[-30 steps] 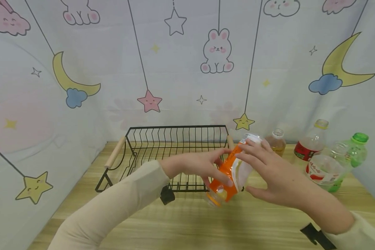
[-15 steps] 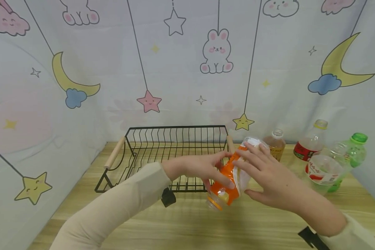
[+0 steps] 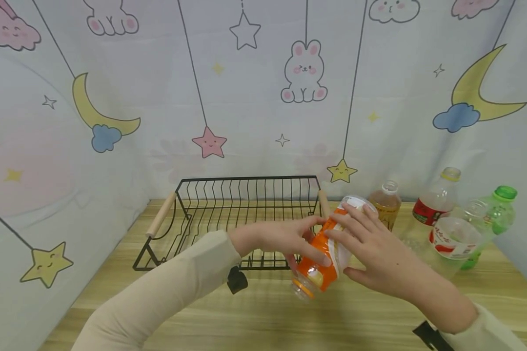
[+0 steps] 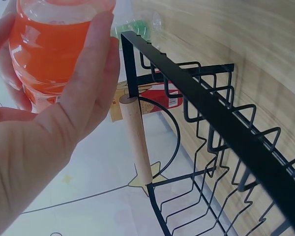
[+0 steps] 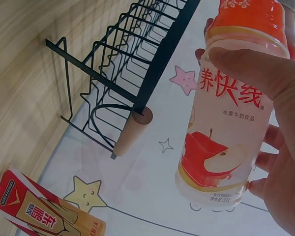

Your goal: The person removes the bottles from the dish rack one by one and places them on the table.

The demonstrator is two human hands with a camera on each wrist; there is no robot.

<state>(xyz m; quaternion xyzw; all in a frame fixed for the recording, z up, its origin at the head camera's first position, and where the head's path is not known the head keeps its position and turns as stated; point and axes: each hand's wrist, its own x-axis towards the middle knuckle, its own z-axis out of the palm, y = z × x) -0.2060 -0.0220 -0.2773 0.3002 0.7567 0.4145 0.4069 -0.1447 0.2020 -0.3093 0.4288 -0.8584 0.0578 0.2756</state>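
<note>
A plastic drink bottle with an orange and white label is tilted in front of me, its uncapped neck pointing down to the left. My left hand grips it near the neck end, thumb across the label. Toward its base, my right hand holds it from the other side. In the right wrist view the label on the bottle shows red characters and an apple, with my right thumb lying over the front. The left wrist view has only the bottle's orange part, cupped by the left fingers.
Behind the hands, a black wire dish rack with wooden handles stands on the wooden table. Several bottles stand at the right: a brown-tinted one, a red-labelled one, a white-and-red-labelled one and a green one.
The bottle has come slightly down and toward me, held in both hands. My right hand has shifted a little to the left with it; the left has barely moved.
</note>
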